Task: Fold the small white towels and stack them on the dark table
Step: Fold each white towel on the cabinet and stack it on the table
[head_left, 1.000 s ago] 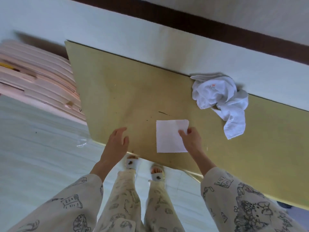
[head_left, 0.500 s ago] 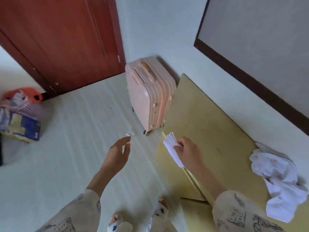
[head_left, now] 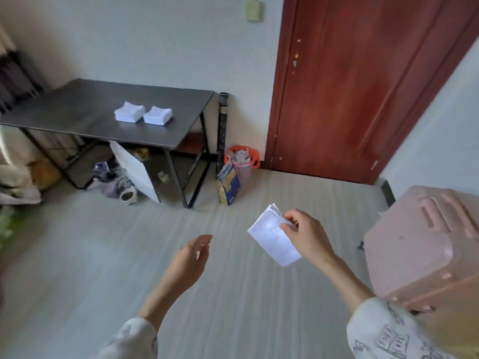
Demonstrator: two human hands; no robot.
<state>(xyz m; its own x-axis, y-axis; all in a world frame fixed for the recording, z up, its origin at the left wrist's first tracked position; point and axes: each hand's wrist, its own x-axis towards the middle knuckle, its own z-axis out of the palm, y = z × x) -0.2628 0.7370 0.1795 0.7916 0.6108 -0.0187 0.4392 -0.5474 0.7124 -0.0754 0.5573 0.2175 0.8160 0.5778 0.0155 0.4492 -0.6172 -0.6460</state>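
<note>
Counts: 2 stacks of small folded white towels, side by side on 1 dark flat-topped bench (head_left: pixel 77 110) w/ black metal legs: left stack (head_left: pixel 129 112), right stack (head_left: pixel 157 115). 1 more folded white towel (head_left: pixel 272 237). 2 bare hands: left (head_left: pixel 190 257), right (head_left: pixel 305 235). 1 pink hard-shell suitcase (head_left: pixel 425 244). 1 red-brown wooden door (head_left: pixel 363 81).

So the surface (head_left: pixel 77 112) sits off to the far left against the wall, with two towel stacks (head_left: pixel 143 115) side by side on it, just touching. Shoes (head_left: pixel 121 189) and a leaning board (head_left: pixel 134 172) are underneath. A basket (head_left: pixel 242 161) stands on the floor between the surface and the door (head_left: pixel 363 86), a bag (head_left: pixel 228 187) just in front of it. The suitcase (head_left: pixel 425 250) is at the right. The folded towel (head_left: pixel 272 239) is up in the right hand (head_left: pixel 305 237), left hand (head_left: pixel 189 260) beside it, apart.
</note>
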